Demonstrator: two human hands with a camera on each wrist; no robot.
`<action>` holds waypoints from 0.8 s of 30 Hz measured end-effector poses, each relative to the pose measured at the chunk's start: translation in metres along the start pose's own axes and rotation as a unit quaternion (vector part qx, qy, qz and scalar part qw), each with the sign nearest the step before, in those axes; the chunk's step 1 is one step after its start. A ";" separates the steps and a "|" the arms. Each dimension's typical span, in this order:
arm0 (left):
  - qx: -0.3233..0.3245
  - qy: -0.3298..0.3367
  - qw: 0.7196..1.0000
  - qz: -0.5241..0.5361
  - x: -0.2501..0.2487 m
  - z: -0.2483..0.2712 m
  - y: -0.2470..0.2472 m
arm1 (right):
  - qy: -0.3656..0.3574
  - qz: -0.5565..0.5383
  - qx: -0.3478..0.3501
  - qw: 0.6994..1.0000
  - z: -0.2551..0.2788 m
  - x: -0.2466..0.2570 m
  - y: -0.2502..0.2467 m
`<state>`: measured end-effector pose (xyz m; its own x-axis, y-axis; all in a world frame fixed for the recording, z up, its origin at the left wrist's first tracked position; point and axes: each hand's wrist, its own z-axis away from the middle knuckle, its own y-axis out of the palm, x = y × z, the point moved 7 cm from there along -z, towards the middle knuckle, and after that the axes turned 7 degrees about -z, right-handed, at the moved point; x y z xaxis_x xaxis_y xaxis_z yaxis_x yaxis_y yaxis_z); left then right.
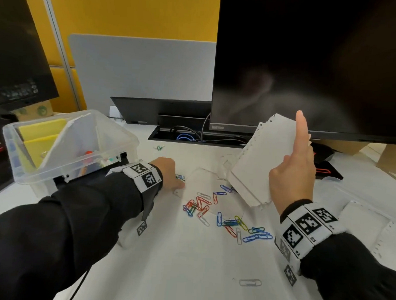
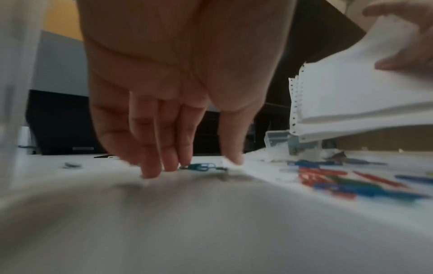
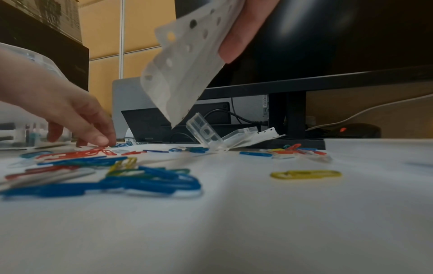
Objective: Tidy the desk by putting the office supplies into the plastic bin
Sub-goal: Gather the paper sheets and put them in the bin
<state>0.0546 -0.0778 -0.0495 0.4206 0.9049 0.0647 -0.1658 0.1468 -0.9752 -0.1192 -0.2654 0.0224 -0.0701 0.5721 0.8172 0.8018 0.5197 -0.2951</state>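
Several coloured paper clips lie scattered on the white desk, shown up close in the right wrist view. My left hand reaches down beside the clear plastic bin. Its straight fingers and thumb touch the desk on either side of a few blue clips. My right hand grips a tilted stack of punched white paper above the desk, index finger pointing up. The bin holds yellow pads, white sheets and small items.
A small clear case lies open under the paper stack. A dark monitor stands behind, with a cable slot beside its foot. More punched sheets lie at the right. A lone white clip sits near the front.
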 end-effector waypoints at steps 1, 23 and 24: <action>0.004 -0.002 1.000 -0.002 0.001 0.000 0.002 | 0.003 0.005 0.002 1.000 0.000 0.001 0.001; -0.311 0.068 0.842 0.436 -0.001 0.036 -0.090 | 0.059 -0.003 -0.017 0.998 0.001 -0.009 0.002; -0.324 0.080 0.817 0.471 -0.002 0.041 -0.097 | 0.065 -0.007 -0.014 0.998 0.002 -0.010 0.002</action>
<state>0.0335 -0.0776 0.0539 0.4995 0.4231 -0.7560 0.0022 -0.8732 -0.4873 -0.1183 -0.2690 0.0132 -0.0044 0.4768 0.8790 0.8177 0.5077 -0.2713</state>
